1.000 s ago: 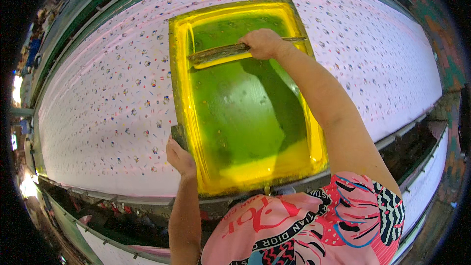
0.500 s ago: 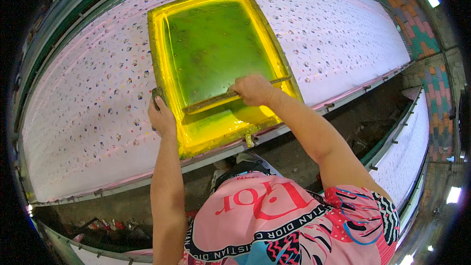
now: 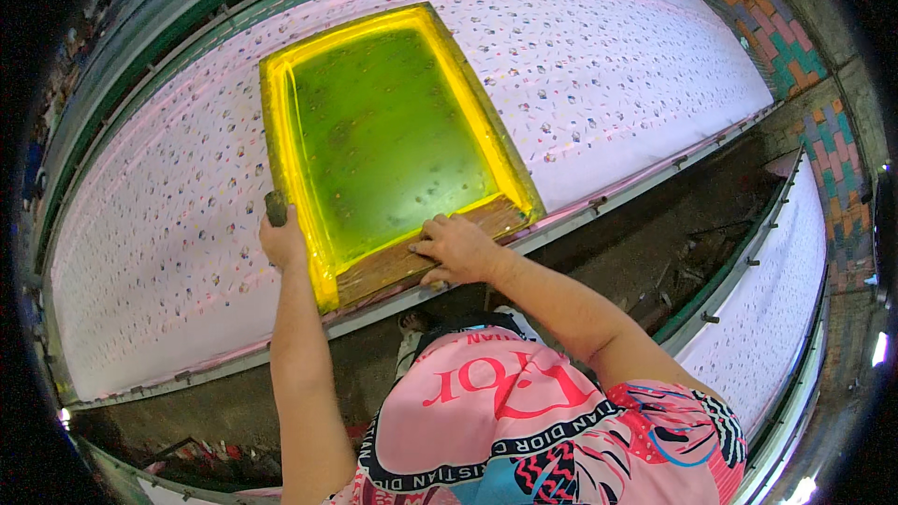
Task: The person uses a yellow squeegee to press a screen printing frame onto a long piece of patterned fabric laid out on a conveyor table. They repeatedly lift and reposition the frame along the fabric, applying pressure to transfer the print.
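Observation:
A screen-printing frame (image 3: 505, 150) with bright yellow ink edges and a green mesh (image 3: 374, 131) lies on white printed fabric (image 3: 617, 65). My left hand (image 3: 283, 243) is closed on a dark handle (image 3: 276, 208) at the frame’s left side. My right hand (image 3: 454, 251) grips a brown wooden squeegee (image 3: 486, 223) lying across the frame’s near end, with fingers over its top and the thumb at its near edge.
The fabric-covered table has a metal rail (image 3: 692, 157) along its near edge, above a dark floor (image 3: 645, 252). A second fabric-covered table (image 3: 767, 281) stands at right, beside pink and green floor tiles (image 3: 837, 187).
My right hand has drawn the squeegee from near the frame’s far end to its near end. My left hand stays at the side handle. The view has shifted.

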`<state>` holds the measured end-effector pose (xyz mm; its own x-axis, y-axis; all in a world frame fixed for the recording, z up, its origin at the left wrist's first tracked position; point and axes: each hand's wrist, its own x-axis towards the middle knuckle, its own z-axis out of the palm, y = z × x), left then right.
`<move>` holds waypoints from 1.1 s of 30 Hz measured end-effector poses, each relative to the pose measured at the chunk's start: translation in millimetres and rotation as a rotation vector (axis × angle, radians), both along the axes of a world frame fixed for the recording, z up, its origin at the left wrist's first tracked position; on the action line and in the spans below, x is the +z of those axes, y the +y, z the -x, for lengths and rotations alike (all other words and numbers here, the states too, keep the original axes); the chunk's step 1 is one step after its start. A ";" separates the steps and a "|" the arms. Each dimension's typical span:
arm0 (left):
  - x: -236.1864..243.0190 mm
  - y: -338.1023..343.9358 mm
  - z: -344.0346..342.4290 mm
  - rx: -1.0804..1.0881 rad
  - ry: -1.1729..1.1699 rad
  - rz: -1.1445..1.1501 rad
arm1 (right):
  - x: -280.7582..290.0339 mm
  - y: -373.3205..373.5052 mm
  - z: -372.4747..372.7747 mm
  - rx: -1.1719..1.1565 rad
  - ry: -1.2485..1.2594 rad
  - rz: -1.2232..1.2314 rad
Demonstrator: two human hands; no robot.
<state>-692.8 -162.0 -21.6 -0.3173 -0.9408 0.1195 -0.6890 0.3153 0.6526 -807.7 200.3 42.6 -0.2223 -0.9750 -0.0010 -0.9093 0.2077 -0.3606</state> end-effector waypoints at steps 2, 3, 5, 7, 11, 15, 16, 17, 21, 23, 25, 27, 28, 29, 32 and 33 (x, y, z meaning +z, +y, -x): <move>5.0 6.7 3.8 0.021 -0.050 -0.003 | 5.3 2.5 2.3 -0.012 -0.036 -0.079; -1.2 -0.6 -0.4 0.027 -0.052 -0.004 | 1.7 8.9 3.8 0.027 -0.072 -0.013; -4.3 -9.8 0.5 0.040 -0.061 0.005 | -9.2 20.6 16.0 0.102 -0.137 0.125; -5.0 -10.2 -2.0 0.057 -0.093 0.012 | -12.1 42.1 34.3 0.057 -0.249 0.224; -8.8 -11.5 1.2 0.117 -0.153 0.126 | -14.6 103.1 85.9 -0.247 -0.253 0.387; -5.6 -7.2 12.2 0.113 -0.090 0.041 | -35.7 139.1 134.6 -0.622 -0.194 0.361; -6.0 -8.7 9.0 0.104 -0.098 0.043 | -40.3 142.6 142.3 -0.654 -0.238 0.316; -7.4 -10.8 6.7 0.096 -0.106 0.047 | -45.2 144.0 149.4 -0.685 -0.282 0.270; -13.0 -21.8 -0.6 0.087 -0.033 -0.013 | -46.8 127.3 168.2 -0.782 -0.498 0.123; -20.8 -21.1 0.6 0.111 0.039 -0.004 | -45.6 115.8 172.6 -0.800 -0.493 0.104; -21.6 -25.0 -7.7 0.095 0.100 -0.101 | -46.4 106.4 175.4 -0.824 -0.474 0.077; -25.9 -26.6 -11.7 0.093 0.141 -0.164 | -46.9 97.5 177.7 -0.855 -0.442 0.040; -23.3 -22.0 -2.0 0.084 0.147 -0.182 | -46.9 97.0 181.2 -0.890 -0.431 0.001; -19.6 -19.6 4.5 0.081 0.157 -0.194 | -46.9 95.1 185.5 -0.919 -0.420 -0.033; -22.3 -24.9 2.6 0.050 0.094 -0.192 | -58.1 89.1 193.6 -0.985 -0.423 -0.073; -23.4 -25.4 1.1 0.051 0.118 -0.198 | -63.6 89.8 194.7 -1.012 -0.429 -0.075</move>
